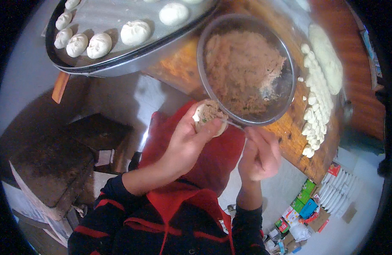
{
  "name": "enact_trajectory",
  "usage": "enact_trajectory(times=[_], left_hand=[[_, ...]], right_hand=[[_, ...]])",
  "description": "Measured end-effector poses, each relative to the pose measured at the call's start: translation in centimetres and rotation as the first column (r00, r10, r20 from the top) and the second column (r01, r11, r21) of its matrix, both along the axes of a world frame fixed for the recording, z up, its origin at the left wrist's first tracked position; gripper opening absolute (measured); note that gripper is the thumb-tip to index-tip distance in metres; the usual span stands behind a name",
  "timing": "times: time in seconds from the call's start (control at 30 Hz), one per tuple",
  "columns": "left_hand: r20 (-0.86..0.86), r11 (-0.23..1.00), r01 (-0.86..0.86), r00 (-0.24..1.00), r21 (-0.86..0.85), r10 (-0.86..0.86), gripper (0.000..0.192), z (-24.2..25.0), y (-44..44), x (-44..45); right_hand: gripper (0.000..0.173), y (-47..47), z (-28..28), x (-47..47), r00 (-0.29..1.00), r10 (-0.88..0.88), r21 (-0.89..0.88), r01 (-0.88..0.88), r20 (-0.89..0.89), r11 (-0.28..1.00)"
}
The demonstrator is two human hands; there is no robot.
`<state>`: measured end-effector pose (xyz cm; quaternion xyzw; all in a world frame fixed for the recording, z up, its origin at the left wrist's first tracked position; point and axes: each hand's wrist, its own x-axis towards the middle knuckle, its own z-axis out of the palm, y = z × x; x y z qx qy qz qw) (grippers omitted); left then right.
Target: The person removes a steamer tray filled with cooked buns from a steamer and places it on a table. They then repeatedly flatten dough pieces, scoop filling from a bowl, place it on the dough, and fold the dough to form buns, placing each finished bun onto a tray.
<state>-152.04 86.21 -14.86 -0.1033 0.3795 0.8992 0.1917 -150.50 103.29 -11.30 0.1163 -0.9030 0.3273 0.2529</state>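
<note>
My left hand (192, 137) cups a round dough wrapper (219, 131) topped with minced meat filling (212, 112), its thumb lying over the filling. In my right hand (259, 153) is a thin utensil (234, 124), whose tip reaches the filling by my left thumb; its exact kind is unclear. Just beyond both hands stands a large metal bowl (200, 68) holding a mass of minced meat (243, 63). The wrapper is held close to the bowl's near rim.
Pleated buns (136, 32) sit on a mesh-lined round steamer tray (103, 59) at upper left. Small dough pieces (317, 108) and a long dough roll (325, 57) lie on the wooden table (286, 135) at right. Boxes (302, 197) stand on the floor at lower right.
</note>
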Motion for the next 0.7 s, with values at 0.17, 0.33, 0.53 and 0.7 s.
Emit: enact_trajectory(times=[0.17,0.33,0.53,0.7], left_hand=[[0.029,0.998,-0.053,0.998,0.039,0.052,0.043,-0.2,0.0,-0.1],[0.130,0.979,-0.075,0.990,0.192,0.050,0.044,0.3,-0.3,-0.2],[0.252,0.926,-0.129,0.967,0.356,0.039,0.044,0.0,-0.4,-0.3],[0.324,0.961,-0.185,0.939,0.207,0.111,0.042,-0.1,-0.7,0.8]], right_hand=[[0.021,-0.2,-0.1,-3.2,0.998,-0.031,0.229,0.044,-0.060,0.973],[0.017,0.6,-0.2,-3.1,0.992,-0.124,0.051,0.126,-0.039,0.991],[0.025,-0.5,-0.3,0.0,0.999,-0.036,0.089,0.036,0.000,0.995],[0.024,-1.8,-0.7,0.2,0.999,0.017,0.068,-0.015,-0.038,0.998]])
